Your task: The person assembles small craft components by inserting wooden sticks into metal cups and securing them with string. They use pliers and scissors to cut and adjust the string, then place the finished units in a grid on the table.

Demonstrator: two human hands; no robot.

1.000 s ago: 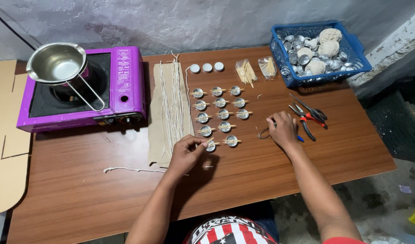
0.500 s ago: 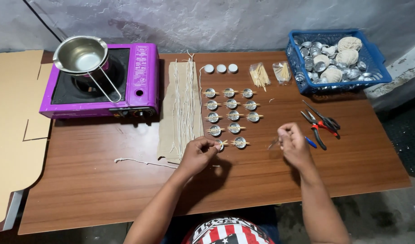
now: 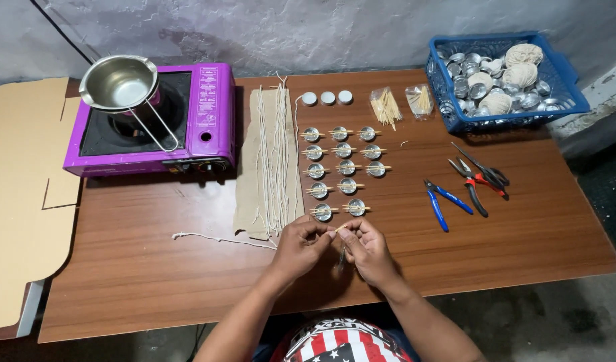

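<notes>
Nearest me, I see my left hand [image 3: 300, 247] and right hand [image 3: 368, 249] meeting over the worktop [image 3: 522, 248], fingertips pinching a small wooden stick [image 3: 340, 228] between them. Just beyond lie rows of small metal cups [image 3: 343, 167] with sticks across them. Left of those, white wick strings [image 3: 273, 157] rest on cardboard. Blue pliers [image 3: 440, 204] lie to the right. Farthest off stand a purple stove [image 3: 207, 121] carrying a steel pot [image 3: 119, 83], and a blue basket [image 3: 455, 114].
</notes>
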